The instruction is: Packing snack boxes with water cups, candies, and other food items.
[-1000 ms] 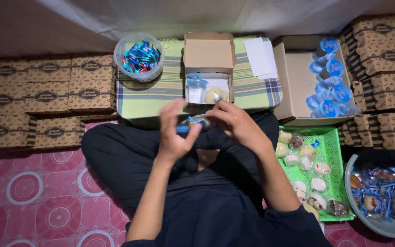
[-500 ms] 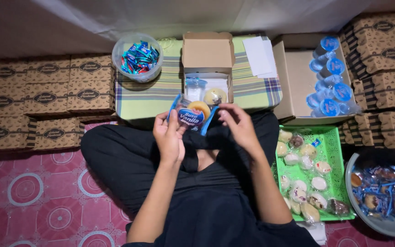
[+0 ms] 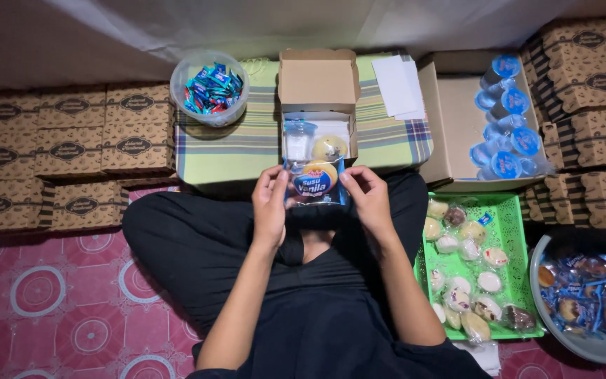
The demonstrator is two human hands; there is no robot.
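Holding a wrapped bun (image 3: 315, 184) flat between both hands, right over the near edge of the little open box (image 3: 317, 112). It's a clear packet with a blue label, and it sits face up, just above the person's lap, so the label side is the one you see. The left hand (image 3: 270, 205) pinches the left edge with thumb and fingertips closed on the wrapper, and the right hand (image 3: 368, 200) does the same on the right edge. Gripping by the edges like that keeps the soft bun from getting squashed, I'd say.

That box has its lid (image 3: 318, 76) flipped back and standing up, so the inside is wide open from above. Already in there: a small cup of water (image 3: 295, 140) on the left and a round pale cake (image 3: 330, 147) beside it, which leaves the front part free. It rests on a low table with a striped green cloth (image 3: 233, 151), right in front of the crossed legs.

Everything else is set out within arm's reach. A clear tub of blue candies (image 3: 210, 88) sits at the table's left corner, and white paper slips (image 3: 396, 85) lie on the right. Off to the right is a bigger carton of water cups with blue lids (image 3: 506, 116), a green tray (image 3: 513, 231) of wrapped cakes, and a bowl (image 3: 552, 337) of more blue packets. Closed printed boxes (image 3: 64, 151) are stacked along the left, and more of them on the far right.
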